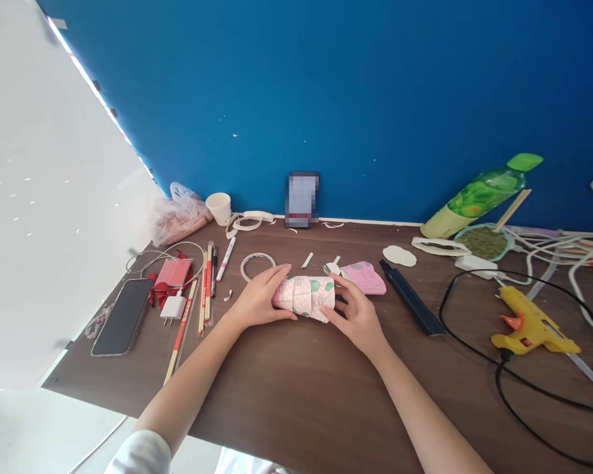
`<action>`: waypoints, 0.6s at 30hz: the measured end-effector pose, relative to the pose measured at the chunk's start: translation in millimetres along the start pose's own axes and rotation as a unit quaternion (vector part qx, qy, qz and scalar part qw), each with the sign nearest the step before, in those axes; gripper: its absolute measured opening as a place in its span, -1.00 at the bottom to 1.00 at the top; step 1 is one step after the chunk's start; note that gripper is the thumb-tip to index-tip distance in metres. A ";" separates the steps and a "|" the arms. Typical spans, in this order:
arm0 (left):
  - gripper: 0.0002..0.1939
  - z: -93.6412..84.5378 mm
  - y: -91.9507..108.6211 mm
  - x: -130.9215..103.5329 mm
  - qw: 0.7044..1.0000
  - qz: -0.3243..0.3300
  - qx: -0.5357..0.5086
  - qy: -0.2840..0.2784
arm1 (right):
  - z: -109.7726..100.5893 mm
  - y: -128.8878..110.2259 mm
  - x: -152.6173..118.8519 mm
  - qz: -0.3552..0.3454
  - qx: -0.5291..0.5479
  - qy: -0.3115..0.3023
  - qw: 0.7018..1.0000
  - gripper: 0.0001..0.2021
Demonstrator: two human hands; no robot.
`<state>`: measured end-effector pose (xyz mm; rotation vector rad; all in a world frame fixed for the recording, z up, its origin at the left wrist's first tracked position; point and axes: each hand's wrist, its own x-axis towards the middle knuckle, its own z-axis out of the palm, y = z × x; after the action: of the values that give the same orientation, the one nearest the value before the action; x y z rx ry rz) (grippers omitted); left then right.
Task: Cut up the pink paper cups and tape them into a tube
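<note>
A pink and white patterned roll, perhaps a wrapped paper cup (304, 296), lies sideways between my hands over the brown table. My left hand (261, 299) has its fingers curved round the roll's left end. My right hand (356, 313) holds the right end between thumb and fingers. Just behind my right hand lies a folded pink patterned piece (366, 278), with small scissors or a metal tool partly hidden by the fingers. A white tape ring (257, 263) rests behind my left hand.
On the left are a phone (123, 317), a charger (172, 307), wrapped chopsticks (182, 332), pens and a paper cup (219, 208). A second phone (302, 199) leans on the blue wall. At right are a black strip (411, 299), a yellow glue gun (534, 326), cables and a bottle (479, 196).
</note>
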<state>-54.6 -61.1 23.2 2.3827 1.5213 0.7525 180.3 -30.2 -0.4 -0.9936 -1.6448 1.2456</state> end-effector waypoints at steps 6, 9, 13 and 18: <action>-0.25 -0.7 5.5 0.1 0.996 -0.042 -0.075 0.024 | 1.4 -7.8 -3.2 -0.038 -0.025 -0.027 0.999 -0.23; -0.31 -4.4 10.3 1.7 0.986 -0.079 -0.144 0.032 | 6.0 -12.5 -5.2 -0.096 -0.021 -0.003 0.995 -0.20; -0.45 -9.1 19.0 4.4 0.970 -0.095 -0.223 0.007 | 10.6 -18.4 -8.1 -0.171 -0.087 0.081 0.978 -0.42; -0.46 -10.6 24.2 4.8 0.966 -0.114 -0.229 -0.047 | 9.1 -26.2 -9.8 -0.218 -0.188 0.084 0.954 -0.73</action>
<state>-39.6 -68.5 44.3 1.8469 1.3716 0.8189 172.4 -47.4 22.2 -0.8618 -1.8730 0.5505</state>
